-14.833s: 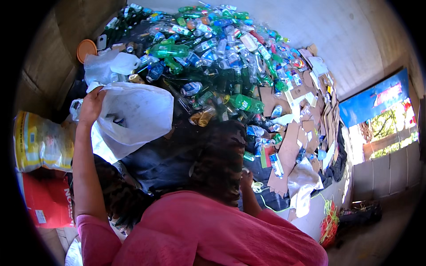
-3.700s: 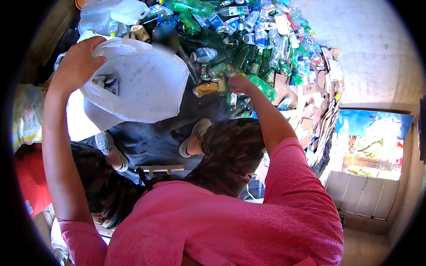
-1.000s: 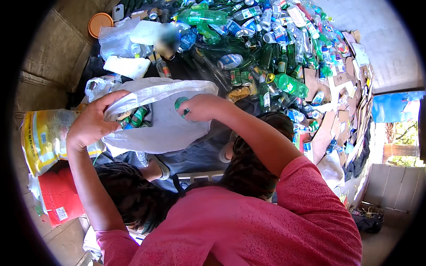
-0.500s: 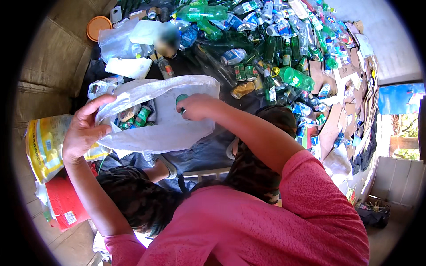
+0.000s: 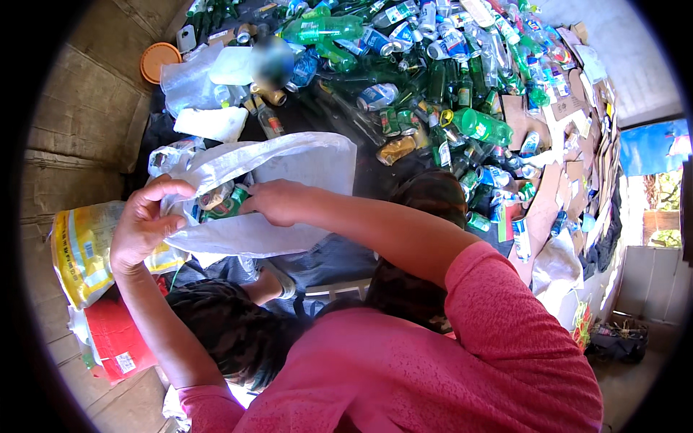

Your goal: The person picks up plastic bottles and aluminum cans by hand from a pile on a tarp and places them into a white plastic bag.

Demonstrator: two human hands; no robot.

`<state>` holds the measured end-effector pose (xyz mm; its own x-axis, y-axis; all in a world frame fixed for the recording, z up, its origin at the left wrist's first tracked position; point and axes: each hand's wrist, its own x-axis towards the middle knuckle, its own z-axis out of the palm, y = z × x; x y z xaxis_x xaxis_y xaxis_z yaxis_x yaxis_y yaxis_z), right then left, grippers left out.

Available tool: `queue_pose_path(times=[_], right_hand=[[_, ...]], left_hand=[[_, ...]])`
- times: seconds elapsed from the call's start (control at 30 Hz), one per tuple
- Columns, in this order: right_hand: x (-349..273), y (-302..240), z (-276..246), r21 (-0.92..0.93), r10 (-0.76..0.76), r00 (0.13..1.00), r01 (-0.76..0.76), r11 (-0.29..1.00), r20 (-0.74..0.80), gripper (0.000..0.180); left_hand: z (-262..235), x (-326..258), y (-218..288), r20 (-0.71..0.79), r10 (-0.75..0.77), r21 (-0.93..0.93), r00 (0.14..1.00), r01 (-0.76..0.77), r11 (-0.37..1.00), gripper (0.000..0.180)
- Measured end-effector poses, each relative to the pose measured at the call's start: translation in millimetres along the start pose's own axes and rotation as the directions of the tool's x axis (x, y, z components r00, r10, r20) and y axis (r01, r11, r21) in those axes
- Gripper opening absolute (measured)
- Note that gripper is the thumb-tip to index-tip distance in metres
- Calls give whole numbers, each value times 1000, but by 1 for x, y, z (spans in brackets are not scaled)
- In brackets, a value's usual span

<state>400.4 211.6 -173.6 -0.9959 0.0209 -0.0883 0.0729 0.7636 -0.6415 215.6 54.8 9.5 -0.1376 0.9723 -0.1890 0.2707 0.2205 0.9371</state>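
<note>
A white woven sack (image 5: 317, 162) lies with its mouth held up in front of me. My left hand (image 5: 148, 220) is closed on the left end of its rim, thumb and fingers pinching the material. Inside the sack's mouth, my right hand (image 5: 278, 202) has bent fingers around the near end of a green drink can (image 5: 232, 204); its fingertips are partly hidden. Beside that can, a pale, dull-coloured can (image 5: 214, 196) shows in the sack, with more cans partly covered by the rim.
A large heap of green bottles, plastic bottles and cans (image 5: 433, 79) spreads ahead and to the right. Flattened cardboard (image 5: 545, 209) lines the right side. At left are a yellow-and-white bag (image 5: 83, 249) and a red package (image 5: 119, 339). A white foam piece (image 5: 211, 124) lies beyond the sack.
My right hand has moved left and down with a green can, from the sack's right part to the cans at its mouth. My left hand, still gripping the rim, has shifted slightly down.
</note>
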Motion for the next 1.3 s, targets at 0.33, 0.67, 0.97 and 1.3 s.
queue_pose_path(times=[0.33,0.67,0.97,1.3], right_hand=[[-43,13,-44,-210,133,991,-127,969,17,29],[-95,37,-70,-174,220,971,-234,957,-96,33],[-148,92,-135,-122,363,853,-433,893,-374,28],[-210,119,-167,63,512,712,-554,830,-481,32]], left_hand=[[2,22,-12,-180,-99,67,979,112,991,40],[8,52,-22,-402,59,536,914,182,824,26],[3,66,-35,-419,122,610,900,180,772,39],[3,76,-41,-339,121,597,933,114,794,40]])
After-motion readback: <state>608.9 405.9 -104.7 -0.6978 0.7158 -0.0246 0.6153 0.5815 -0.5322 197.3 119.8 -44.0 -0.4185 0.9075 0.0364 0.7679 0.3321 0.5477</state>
